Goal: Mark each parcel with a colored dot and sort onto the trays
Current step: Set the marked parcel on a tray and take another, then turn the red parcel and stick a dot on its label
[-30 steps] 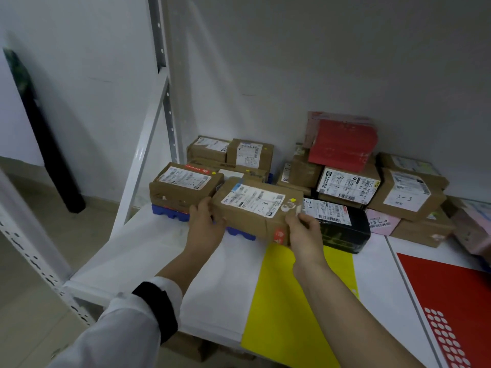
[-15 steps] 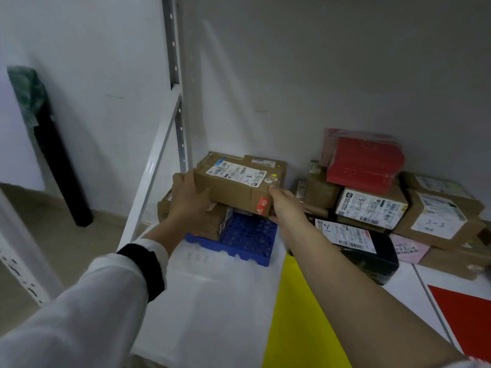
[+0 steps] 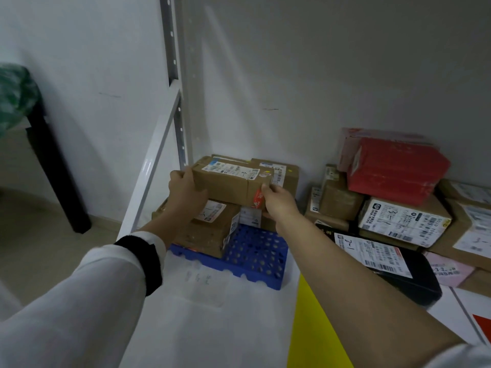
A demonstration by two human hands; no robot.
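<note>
We hold the brown parcel [image 3: 225,181], left hand [image 3: 186,191] gripping its left end, right hand [image 3: 279,201] gripping its right end, blue tray [image 3: 255,258] below our hands

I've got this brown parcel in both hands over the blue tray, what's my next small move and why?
Probably lower the brown parcel onto the boxes stacked on the blue tray, then let go. Your left hand and right hand grip its ends, and it sits directly above that stack; whether it already rests there is unclear.
</note>
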